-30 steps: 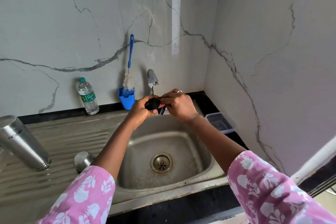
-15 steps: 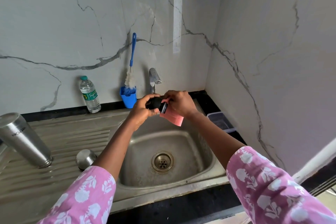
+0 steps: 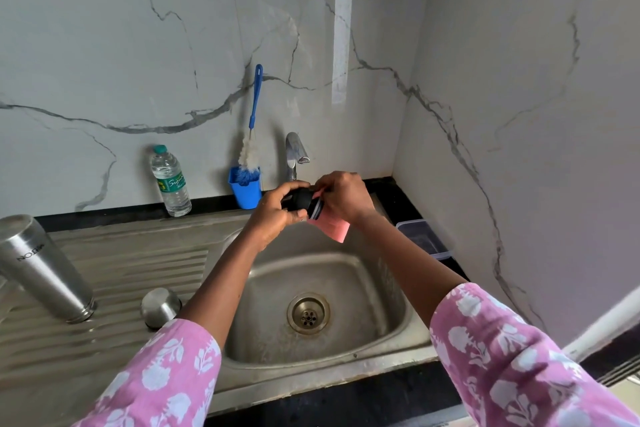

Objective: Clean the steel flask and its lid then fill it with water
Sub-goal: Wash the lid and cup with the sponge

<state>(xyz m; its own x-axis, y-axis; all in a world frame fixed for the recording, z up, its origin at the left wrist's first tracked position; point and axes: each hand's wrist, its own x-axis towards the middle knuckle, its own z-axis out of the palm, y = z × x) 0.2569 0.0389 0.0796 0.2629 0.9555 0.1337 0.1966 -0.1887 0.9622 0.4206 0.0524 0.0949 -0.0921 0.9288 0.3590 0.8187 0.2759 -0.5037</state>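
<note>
My left hand grips a black flask lid above the back of the steel sink, just under the tap. My right hand holds a pink sponge against the lid's end. The steel flask stands upside down on the ribbed draining board at the far left. A small steel cap sits mouth down beside it, near my left forearm.
A blue bottle brush stands in a blue holder by the tap. A plastic water bottle stands against the marble wall. A clear plastic box sits on the black counter to the right of the sink.
The pink sponge, hidden one second ago, now hangs below my right hand. Both hands stay at the lid under the tap, working it with the sponge.
</note>
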